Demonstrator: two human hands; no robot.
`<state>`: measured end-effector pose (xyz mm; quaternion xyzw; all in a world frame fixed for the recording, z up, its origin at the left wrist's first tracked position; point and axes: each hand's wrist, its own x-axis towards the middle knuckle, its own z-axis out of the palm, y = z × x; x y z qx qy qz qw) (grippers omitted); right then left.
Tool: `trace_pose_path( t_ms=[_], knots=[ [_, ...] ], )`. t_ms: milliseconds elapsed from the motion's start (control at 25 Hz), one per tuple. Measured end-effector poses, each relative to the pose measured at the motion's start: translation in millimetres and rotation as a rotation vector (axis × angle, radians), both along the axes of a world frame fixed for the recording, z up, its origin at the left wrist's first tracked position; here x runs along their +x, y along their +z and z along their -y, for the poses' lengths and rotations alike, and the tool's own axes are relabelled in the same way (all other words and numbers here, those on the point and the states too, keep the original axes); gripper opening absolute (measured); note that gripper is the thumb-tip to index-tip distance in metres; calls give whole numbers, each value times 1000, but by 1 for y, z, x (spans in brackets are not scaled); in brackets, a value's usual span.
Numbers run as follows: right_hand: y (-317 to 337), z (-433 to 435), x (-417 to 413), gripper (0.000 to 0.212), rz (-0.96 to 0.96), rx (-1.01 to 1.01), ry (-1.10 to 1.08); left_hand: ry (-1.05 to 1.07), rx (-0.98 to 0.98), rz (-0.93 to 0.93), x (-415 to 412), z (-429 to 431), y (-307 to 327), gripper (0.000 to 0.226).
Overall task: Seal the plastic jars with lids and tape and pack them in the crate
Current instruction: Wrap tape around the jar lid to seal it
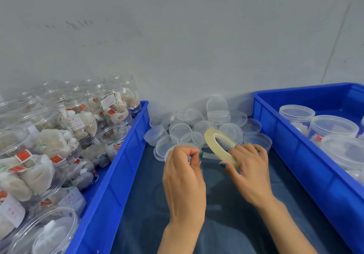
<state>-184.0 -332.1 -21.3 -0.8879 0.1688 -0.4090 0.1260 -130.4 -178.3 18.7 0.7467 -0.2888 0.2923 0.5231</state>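
Right hand [250, 173] gripped the tape roll [214, 145], fingers curled round its lower edge. Left hand [183, 174] pinched the tape end [209, 156], pulled out just beside the roll. Both were over the gap between the crates, near the loose lids [197, 129]. Open filled jars [59, 135] sat in the left crate [126, 155], lidded jars [332, 125] in the right crate [295, 145].

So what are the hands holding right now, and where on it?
The right hand grips the tape roll by its near rim. The left hand pinches the loose tape end that runs from the roll.
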Motion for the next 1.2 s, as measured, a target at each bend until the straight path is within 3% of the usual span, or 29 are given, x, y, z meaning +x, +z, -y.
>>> trace_pose_path(
  t_ms=[120,360,800,1200],
  knots=[
    [-1,2,-1,54,30,-69,-29,-16,-124,-62,3,-17,-4,6],
    [-4,2,1,64,86,-116,-120,-38,-301,-301,-1,-31,-33,12],
    [-12,-4,7,65,118,-191,-163,39,-295,-500,5,-34,-55,14],
    [-10,-8,14,64,125,-197,-178,74,-220,-533,23,-22,-55,9]
  ],
)
